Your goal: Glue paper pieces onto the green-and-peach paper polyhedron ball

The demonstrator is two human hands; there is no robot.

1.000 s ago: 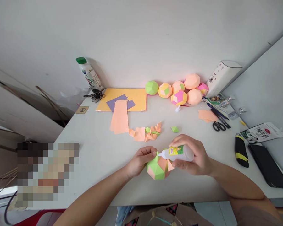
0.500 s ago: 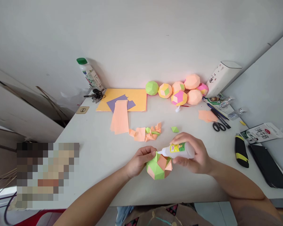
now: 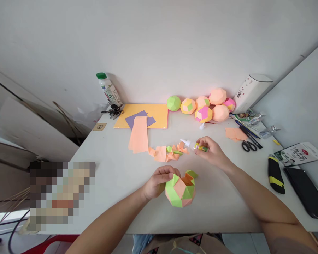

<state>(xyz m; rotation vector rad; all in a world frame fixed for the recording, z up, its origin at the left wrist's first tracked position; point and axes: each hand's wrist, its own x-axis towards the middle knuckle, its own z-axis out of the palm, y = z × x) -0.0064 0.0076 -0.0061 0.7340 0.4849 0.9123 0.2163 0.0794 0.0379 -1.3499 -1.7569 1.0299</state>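
Note:
My left hand point(image 3: 159, 181) pinches the rim of a green and peach paper ball point(image 3: 179, 192), which has an opening at its top right with a green flap sticking out. In my right hand point(image 3: 210, 150) is a white glue bottle point(image 3: 193, 144), its nozzle pointing left, held away from the ball. Below and behind that nozzle lie several folded peach and green paper pieces point(image 3: 172, 153) on the white table point(image 3: 116, 190).
Several finished paper balls point(image 3: 203, 113) sit against the wall. Peach strips point(image 3: 139, 135) and purple paper point(image 3: 129, 120) lie on a yellow sheet point(image 3: 159, 116). Scissors point(image 3: 249, 145), a box cutter point(image 3: 276, 174) and a black case point(image 3: 306, 192) lie to the right.
My right hand has lifted the glue bottle off the ball and carried it up and away toward the back. My left hand still holds the ball, which has turned slightly.

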